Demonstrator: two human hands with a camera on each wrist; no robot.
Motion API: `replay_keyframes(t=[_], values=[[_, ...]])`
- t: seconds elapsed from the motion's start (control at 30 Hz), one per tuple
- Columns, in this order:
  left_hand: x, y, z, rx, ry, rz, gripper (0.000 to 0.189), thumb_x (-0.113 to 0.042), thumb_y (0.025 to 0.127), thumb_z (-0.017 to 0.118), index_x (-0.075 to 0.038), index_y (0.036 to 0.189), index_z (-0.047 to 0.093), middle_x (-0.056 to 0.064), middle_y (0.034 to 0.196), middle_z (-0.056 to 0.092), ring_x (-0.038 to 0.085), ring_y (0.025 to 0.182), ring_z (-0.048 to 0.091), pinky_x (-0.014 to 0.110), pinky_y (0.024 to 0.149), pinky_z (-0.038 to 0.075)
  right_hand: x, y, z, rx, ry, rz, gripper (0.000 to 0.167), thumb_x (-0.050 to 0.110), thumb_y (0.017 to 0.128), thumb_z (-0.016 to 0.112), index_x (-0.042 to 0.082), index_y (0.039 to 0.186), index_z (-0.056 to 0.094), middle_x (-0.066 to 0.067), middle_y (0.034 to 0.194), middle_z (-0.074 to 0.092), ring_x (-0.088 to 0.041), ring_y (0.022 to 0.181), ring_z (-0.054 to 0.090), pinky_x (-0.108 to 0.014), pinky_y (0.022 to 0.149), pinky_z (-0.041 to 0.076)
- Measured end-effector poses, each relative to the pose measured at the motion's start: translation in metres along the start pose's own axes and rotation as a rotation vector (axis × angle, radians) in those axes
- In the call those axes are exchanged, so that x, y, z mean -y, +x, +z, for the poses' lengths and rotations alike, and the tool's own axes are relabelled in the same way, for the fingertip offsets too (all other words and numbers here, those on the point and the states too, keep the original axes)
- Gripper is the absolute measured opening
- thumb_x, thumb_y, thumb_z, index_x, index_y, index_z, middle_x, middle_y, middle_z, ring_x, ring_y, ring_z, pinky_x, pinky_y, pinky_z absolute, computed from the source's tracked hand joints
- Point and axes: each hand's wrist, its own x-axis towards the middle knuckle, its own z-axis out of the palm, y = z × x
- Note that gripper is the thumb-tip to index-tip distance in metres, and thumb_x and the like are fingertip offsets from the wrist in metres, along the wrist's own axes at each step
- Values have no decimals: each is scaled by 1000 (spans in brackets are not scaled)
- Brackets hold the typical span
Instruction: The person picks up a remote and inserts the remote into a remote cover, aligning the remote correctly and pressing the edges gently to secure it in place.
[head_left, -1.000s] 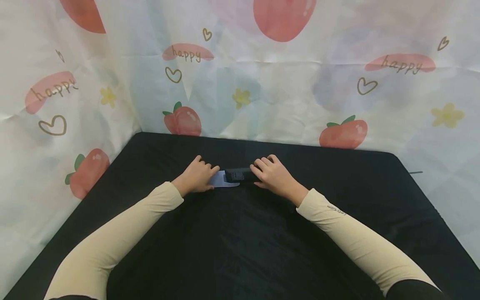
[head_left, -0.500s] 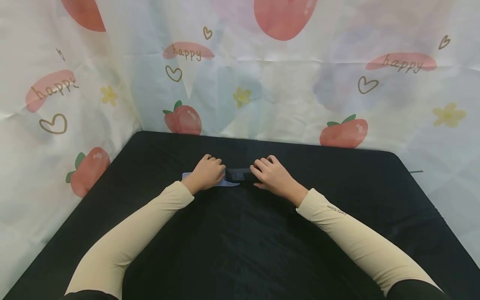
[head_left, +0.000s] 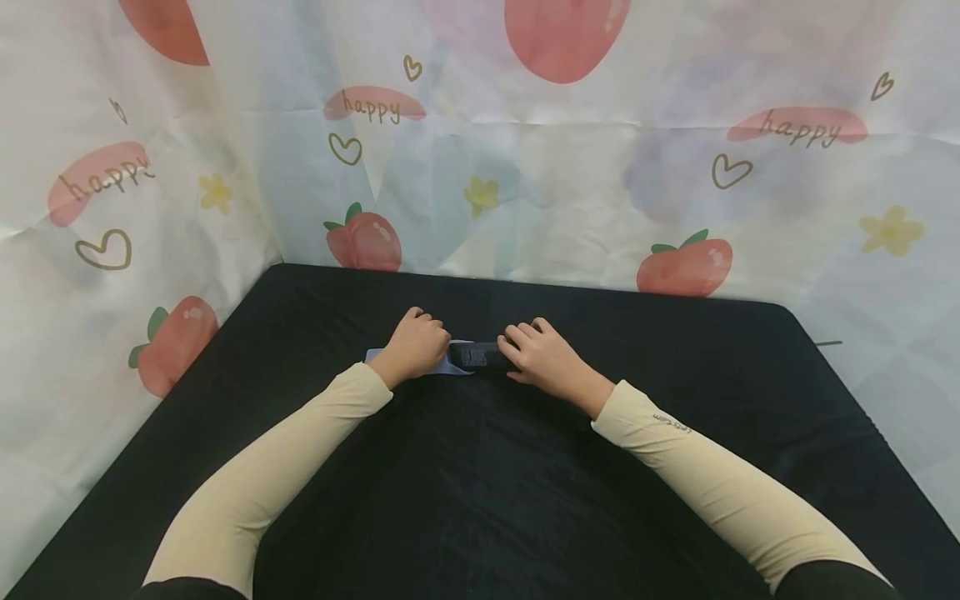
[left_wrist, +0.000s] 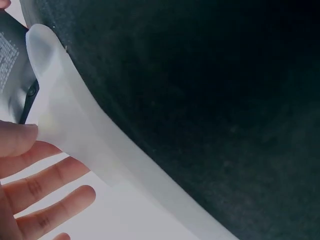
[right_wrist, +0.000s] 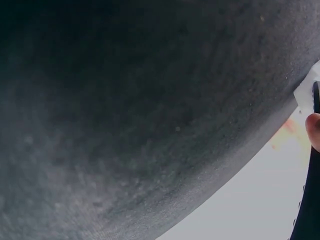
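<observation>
Near the far side of the black-covered table, a flat dark object [head_left: 480, 356] with small pale print lies partly over a thin bluish-white sheet [head_left: 450, 367]. My right hand [head_left: 547, 360] grips the object's right end; in the right wrist view only the thumb [right_wrist: 314, 131] shows, against its dark edge. My left hand [head_left: 414, 346] covers the middle of the sheet beside the object's left end. Seen from the left wrist, its thumb pinches the edge of the white sheet [left_wrist: 95, 130], whose corner curls up by the printed dark object [left_wrist: 12, 65]. The object's exact kind is unclear.
The black cloth of the table [head_left: 480, 483] runs up to hanging white fabric [head_left: 570, 192] printed with fruit, hearts and "happy", at the back and left. A thin dark strip [head_left: 828, 342] shows past the table's right edge.
My left hand has moved right along the sheet, up to the dark object's left end. A pale edge of the sheet now shows above the object. My right hand has barely moved.
</observation>
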Motion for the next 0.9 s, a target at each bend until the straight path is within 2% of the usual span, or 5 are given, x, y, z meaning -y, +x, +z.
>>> replay_keyframes(t=[0.43,0.67,0.8,0.9], values=[[-1,-1,-4,-57,-57,-26,28,-22,94,50,-15,79,73,2,80,69,21,80,63,41,90,43,3,4,1,63,-21,10,53,40,69,81,9,108,66,-8,101,62,-20,86,62,-36,74,49],[-3,0,-4,-81,-33,-7,31,-21,95,49,-15,74,71,1,77,66,20,80,62,40,91,43,6,9,-1,104,-32,50,53,41,69,81,8,107,65,-10,102,61,-21,85,62,-36,70,48],[-4,0,-2,-90,-45,12,30,-21,95,50,-13,74,71,2,77,66,19,82,63,40,94,42,6,12,1,135,27,96,52,44,70,79,8,105,65,-10,100,60,-21,82,62,-36,68,47],[-4,0,-2,-78,-72,25,28,-21,95,50,-12,80,72,2,80,67,19,85,63,41,96,42,5,13,4,143,113,133,49,42,71,79,8,104,65,-9,96,58,-21,78,60,-35,63,45]])
